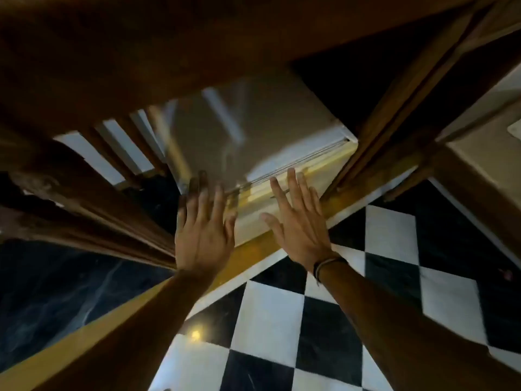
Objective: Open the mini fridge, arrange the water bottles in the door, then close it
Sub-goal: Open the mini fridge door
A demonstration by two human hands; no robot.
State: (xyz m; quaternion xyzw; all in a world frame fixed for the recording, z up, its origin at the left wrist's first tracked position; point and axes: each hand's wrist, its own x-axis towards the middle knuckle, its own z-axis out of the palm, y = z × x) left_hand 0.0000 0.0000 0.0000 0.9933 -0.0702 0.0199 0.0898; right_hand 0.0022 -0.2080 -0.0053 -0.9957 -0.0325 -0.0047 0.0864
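The white mini fridge (253,128) stands inside a wooden cabinet recess, seen from above. Its door (284,190) looks shut, with only a thin seam along the front top edge. My left hand (203,230) is spread flat with fingers apart at the door's left front corner. Spread the same way, my right hand (296,221) lies against the door's front near the top edge; a dark band circles its wrist. Neither hand holds anything. No water bottles are in view.
An open slatted wooden cabinet door (93,176) hangs to the left of the fridge. A wooden frame post (394,131) stands at the right. A yellow wooden sill (141,303) runs along the cabinet's base. Black-and-white checkered floor tiles (310,320) lie below.
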